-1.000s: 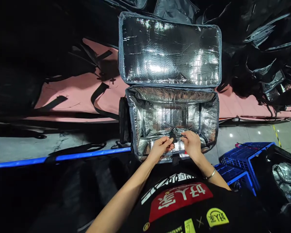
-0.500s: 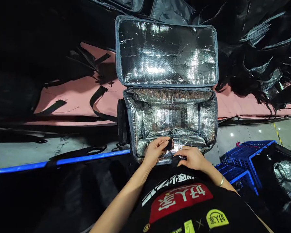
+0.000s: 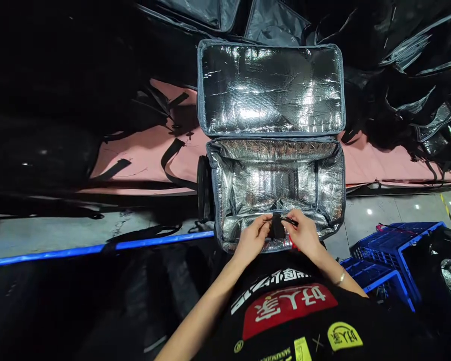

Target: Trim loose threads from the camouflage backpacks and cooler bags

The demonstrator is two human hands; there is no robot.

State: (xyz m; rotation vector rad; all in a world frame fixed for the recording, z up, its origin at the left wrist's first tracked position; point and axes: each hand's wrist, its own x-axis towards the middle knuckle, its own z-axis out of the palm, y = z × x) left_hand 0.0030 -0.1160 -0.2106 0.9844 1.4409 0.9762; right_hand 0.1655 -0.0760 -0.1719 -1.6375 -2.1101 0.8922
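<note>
An insulated bag (image 3: 280,183) with crinkled silver lining stands in front of me, its grey-edged lid (image 3: 272,93) folded back. At its near edge, my left hand (image 3: 251,238) pinches a short black strap (image 3: 277,226) between thumb and fingers. My right hand (image 3: 304,235) is closed at the strap's right side, gripping a small dark tool (image 3: 291,221) that points toward the strap. A bit of red shows under the right fingers. The fingers hide most of the tool, so its exact kind is unclear.
Black bags and loose straps lie heaped left, right and behind on a pink-covered table (image 3: 383,163). Blue plastic crates (image 3: 398,235) stand at the lower right. A blue bar (image 3: 154,242) runs along the left, beside dark fabric. Tiled floor (image 3: 376,213) shows beyond.
My right hand has risen from the bag's near edge to the strap, and the dark tool now shows in it. My left hand still pinches the strap. The view has shifted slightly left.
</note>
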